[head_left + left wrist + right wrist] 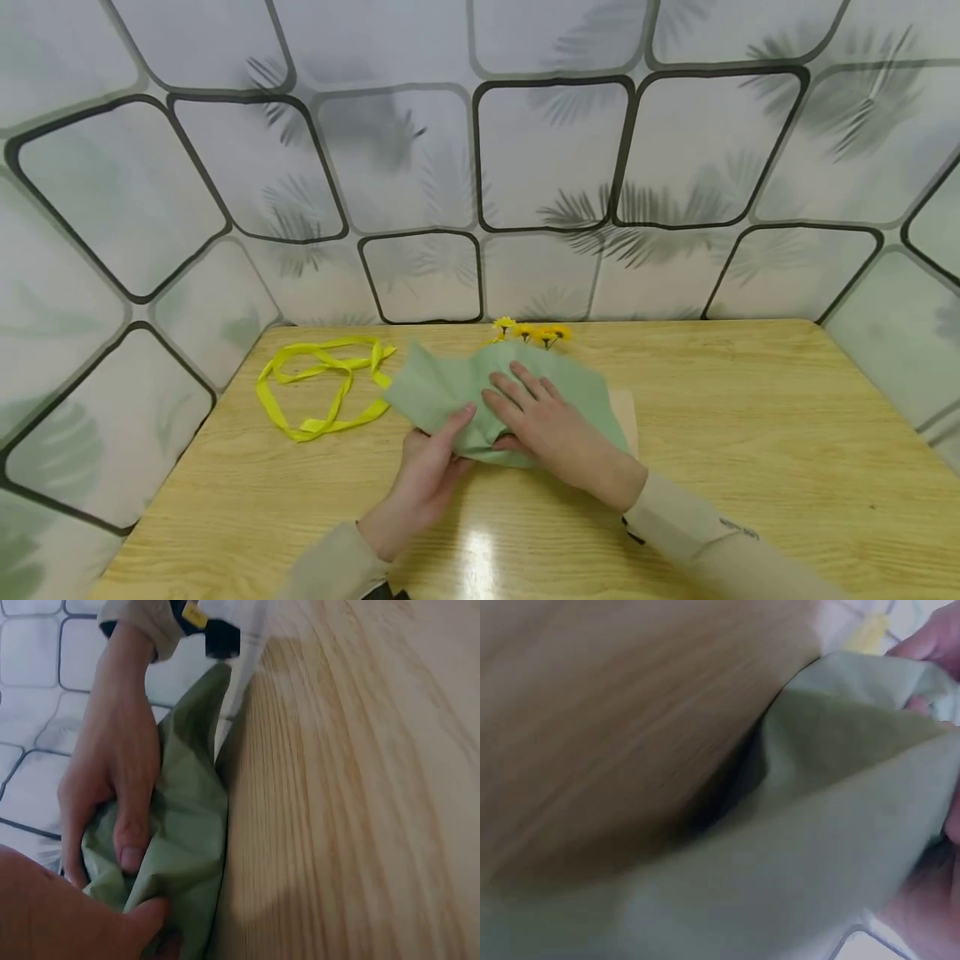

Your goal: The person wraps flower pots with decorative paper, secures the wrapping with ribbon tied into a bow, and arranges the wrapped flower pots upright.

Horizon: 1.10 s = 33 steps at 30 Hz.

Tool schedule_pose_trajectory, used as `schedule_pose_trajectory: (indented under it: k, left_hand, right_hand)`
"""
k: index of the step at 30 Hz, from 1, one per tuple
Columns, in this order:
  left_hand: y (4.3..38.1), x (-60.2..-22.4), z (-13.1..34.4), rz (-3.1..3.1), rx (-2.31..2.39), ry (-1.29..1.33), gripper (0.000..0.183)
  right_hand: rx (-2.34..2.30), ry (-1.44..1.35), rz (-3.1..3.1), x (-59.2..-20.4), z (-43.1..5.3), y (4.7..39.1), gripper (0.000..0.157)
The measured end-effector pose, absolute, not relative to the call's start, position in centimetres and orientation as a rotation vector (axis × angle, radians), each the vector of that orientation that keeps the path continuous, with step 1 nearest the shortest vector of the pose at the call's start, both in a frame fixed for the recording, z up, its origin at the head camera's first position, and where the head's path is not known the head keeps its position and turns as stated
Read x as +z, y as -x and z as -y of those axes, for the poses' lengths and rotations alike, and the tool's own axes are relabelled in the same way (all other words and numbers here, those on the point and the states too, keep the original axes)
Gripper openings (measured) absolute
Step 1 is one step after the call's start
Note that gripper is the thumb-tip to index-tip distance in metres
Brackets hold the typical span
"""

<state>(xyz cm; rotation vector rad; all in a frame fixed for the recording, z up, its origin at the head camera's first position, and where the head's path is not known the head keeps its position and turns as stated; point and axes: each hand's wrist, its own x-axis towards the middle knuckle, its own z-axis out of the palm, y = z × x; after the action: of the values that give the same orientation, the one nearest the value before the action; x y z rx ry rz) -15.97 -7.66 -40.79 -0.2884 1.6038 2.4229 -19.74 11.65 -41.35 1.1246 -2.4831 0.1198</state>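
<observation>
A sheet of soft green wrapping paper [450,379], creased and folded over, lies around a bunch of yellow flowers [551,333], whose heads stick out at the far edge. My left hand [427,475] grips the near left side of the paper, thumb on top and fingers underneath. On top of the paper rests my right hand [555,425], fingers spread and fairly straight, pressing it down. Its thumb lies against a fold, as the left wrist view shows near the green paper [191,825]. The flower stems are hidden inside.
A loose yellow ribbon [318,429] lies looped on the wooden table [750,467], left of the paper. A beige sheet [625,412] shows from under the green paper on the right. Behind the table stands a patterned wall covering [547,158].
</observation>
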Motion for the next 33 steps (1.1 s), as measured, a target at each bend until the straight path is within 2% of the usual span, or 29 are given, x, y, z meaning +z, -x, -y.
schedule_pose_trajectory:
  k: [9,12,14,19,21,26,33]
  left_hand:
    - [16.9,-41.4,5.0,-1.484,2.512,0.346,0.054]
    - [17.4,-41.4,4.3,-1.446,2.507,0.350,0.052]
    - [17.5,-41.4,4.0,-1.433,2.502,0.381,0.052]
    - [17.6,-41.7,3.8,-1.430,2.506,0.485,0.055]
    - [17.7,-41.8,3.9,-1.415,2.526,0.490,0.056]
    - [17.6,-42.0,3.8,-1.321,2.568,0.447,0.062]
    - [17.3,-42.2,3.6,-1.219,2.642,0.478,0.073]
  right_hand:
    - [-0.030,-1.317,2.308,-41.2,-13.5,23.2,0.065]
    - [0.059,-1.352,2.352,-40.9,-13.8,24.0,0.068]
    - [0.211,-1.356,2.449,-40.6,-14.0,24.2,0.077]
    - [0.549,-1.161,2.743,-39.8,-14.9,24.6,0.112]
    - [0.637,-1.079,2.849,-39.8,-15.2,24.9,0.119]
    - [0.885,-0.970,2.955,-40.1,-15.4,25.7,0.111]
    - [0.854,-0.909,2.829,-40.1,-15.0,25.5,0.102]
